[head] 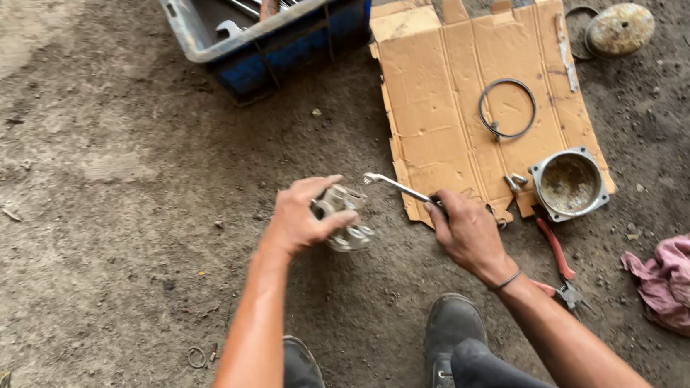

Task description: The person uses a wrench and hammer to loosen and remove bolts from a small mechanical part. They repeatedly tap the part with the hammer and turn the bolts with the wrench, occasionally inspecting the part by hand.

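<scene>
The left hand [297,219] has its grip clenched around a metal housing part [345,219]; beside it, the right hand [466,229] grasps a wrench [398,187] over the cardboard [468,75].

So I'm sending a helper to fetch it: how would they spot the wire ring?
Find the flattened brown cardboard sheet on the dirt floor, beside the blue plastic tool crate. The thin dark wire ring lies alone on its middle; unlike the square-flanged metal cup below it, it is only an open loop.
</scene>
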